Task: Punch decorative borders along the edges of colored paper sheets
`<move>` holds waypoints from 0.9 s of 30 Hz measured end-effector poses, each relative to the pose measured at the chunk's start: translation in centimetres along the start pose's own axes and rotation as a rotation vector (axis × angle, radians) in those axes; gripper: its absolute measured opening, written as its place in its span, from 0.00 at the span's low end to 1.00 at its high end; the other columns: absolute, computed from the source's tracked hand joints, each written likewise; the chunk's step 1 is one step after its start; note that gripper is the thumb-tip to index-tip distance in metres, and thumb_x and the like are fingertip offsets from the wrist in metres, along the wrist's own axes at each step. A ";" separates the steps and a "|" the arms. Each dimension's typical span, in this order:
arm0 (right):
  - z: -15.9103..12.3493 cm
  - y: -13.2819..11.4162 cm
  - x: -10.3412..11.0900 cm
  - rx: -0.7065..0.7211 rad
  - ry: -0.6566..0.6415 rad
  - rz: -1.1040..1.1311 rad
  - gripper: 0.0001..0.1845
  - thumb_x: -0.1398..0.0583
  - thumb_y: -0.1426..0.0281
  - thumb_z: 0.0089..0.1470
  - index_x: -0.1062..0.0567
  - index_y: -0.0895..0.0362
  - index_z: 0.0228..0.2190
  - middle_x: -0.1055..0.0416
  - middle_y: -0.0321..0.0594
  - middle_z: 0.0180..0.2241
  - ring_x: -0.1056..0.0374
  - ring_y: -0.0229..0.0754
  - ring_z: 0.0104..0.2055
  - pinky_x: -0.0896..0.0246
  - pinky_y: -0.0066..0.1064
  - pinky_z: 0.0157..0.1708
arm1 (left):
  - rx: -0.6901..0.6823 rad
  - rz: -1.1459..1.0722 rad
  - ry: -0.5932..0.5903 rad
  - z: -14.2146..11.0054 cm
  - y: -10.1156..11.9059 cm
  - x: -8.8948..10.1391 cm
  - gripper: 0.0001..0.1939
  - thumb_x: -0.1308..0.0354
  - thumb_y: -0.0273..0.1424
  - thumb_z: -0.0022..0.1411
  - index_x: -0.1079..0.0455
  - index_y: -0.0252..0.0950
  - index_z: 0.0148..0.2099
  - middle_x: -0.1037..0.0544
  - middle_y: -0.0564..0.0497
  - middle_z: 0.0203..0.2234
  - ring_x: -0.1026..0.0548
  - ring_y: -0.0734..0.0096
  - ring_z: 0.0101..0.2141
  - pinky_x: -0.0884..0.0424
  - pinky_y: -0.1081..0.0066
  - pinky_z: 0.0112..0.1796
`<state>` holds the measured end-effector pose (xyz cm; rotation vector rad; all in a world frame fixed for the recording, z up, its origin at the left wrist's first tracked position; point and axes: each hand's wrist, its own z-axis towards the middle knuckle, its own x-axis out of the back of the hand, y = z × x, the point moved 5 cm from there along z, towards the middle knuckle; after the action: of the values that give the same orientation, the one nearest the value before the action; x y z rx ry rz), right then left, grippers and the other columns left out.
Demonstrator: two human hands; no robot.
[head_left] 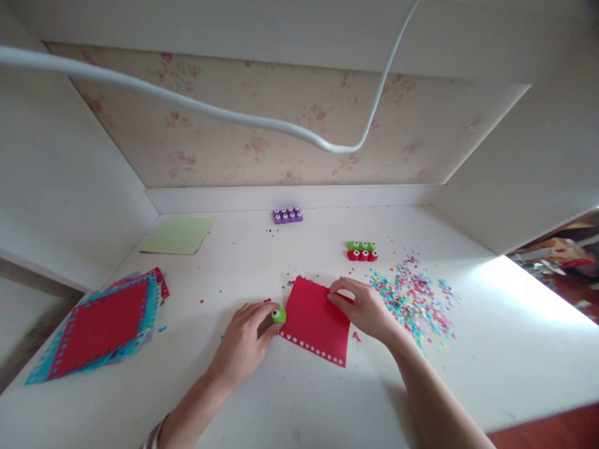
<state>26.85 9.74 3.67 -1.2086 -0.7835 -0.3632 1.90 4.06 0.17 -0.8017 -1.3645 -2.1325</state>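
Observation:
A square of red paper (316,318) lies tilted on the white desk, with a row of small punched holes along its near edge. My left hand (247,333) grips a small green craft punch (279,315) between thumb and fingers, at the paper's left edge. The punch has a white top with a dark dot. On the paper's right edge, my right hand (360,302) pinches the sheet between thumb and fingertips. Whether the paper sits inside the punch's slot is too small to tell.
Punched sheets (105,324) in red, blue and purple are stacked at left. Behind them lies pale green paper (180,234). Purple punches (287,215) stand at the back, green and red punches (362,251) right of centre. Colourful confetti (416,296) spreads at right. A white cable (281,128) hangs across the top.

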 end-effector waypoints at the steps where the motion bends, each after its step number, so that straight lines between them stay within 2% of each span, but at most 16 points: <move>1: 0.0 0.0 0.1 0.000 0.017 0.053 0.06 0.43 0.69 0.58 0.25 0.53 0.32 0.24 0.38 0.34 0.29 0.41 0.37 0.37 0.32 0.38 | 0.011 -0.010 0.000 0.0 0.0 0.0 0.16 0.39 0.27 0.62 0.31 0.41 0.52 0.22 0.49 0.43 0.25 0.62 0.45 0.27 0.60 0.46; 5: -0.1 0.4 0.5 -0.043 0.070 0.197 0.09 0.42 0.65 0.58 0.22 0.53 0.33 0.22 0.39 0.36 0.27 0.43 0.38 0.34 0.32 0.39 | 0.025 -0.018 -0.006 0.0 0.0 0.1 0.17 0.39 0.27 0.61 0.30 0.41 0.53 0.21 0.50 0.43 0.24 0.62 0.45 0.27 0.60 0.46; 8: -0.1 1.3 0.6 -0.156 0.114 0.308 0.10 0.39 0.62 0.55 0.20 0.54 0.33 0.21 0.41 0.34 0.26 0.45 0.37 0.33 0.32 0.36 | 0.033 -0.016 -0.026 0.1 -0.2 0.1 0.17 0.39 0.27 0.61 0.30 0.42 0.53 0.21 0.50 0.43 0.24 0.62 0.44 0.26 0.60 0.46; 13: -0.1 2.2 -0.2 -0.305 0.040 0.479 0.14 0.36 0.58 0.51 0.20 0.56 0.32 0.21 0.41 0.32 0.26 0.44 0.33 0.33 0.30 0.29 | 0.072 -0.051 -0.049 0.0 -0.5 0.0 0.17 0.41 0.25 0.62 0.29 0.42 0.53 0.21 0.49 0.42 0.22 0.63 0.42 0.25 0.62 0.44; 19: 0.1 2.5 -1.1 -0.324 -0.039 0.478 0.15 0.37 0.57 0.52 0.20 0.55 0.34 0.21 0.40 0.31 0.26 0.44 0.32 0.32 0.30 0.28 | 0.049 -0.058 -0.041 0.0 -0.4 0.1 0.16 0.40 0.26 0.62 0.28 0.43 0.52 0.21 0.50 0.41 0.22 0.63 0.41 0.25 0.62 0.43; 27: 0.2 2.7 -1.6 -0.326 -0.061 0.491 0.14 0.37 0.59 0.53 0.20 0.56 0.34 0.21 0.40 0.32 0.26 0.43 0.32 0.33 0.30 0.29 | 0.040 -0.048 -0.055 -0.2 -0.7 -0.2 0.16 0.38 0.27 0.61 0.28 0.43 0.51 0.21 0.49 0.41 0.23 0.63 0.42 0.26 0.63 0.44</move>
<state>27.39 10.63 0.73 -1.6750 -0.4636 -0.0472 1.54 4.16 -0.43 -0.8260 -1.4632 -2.1268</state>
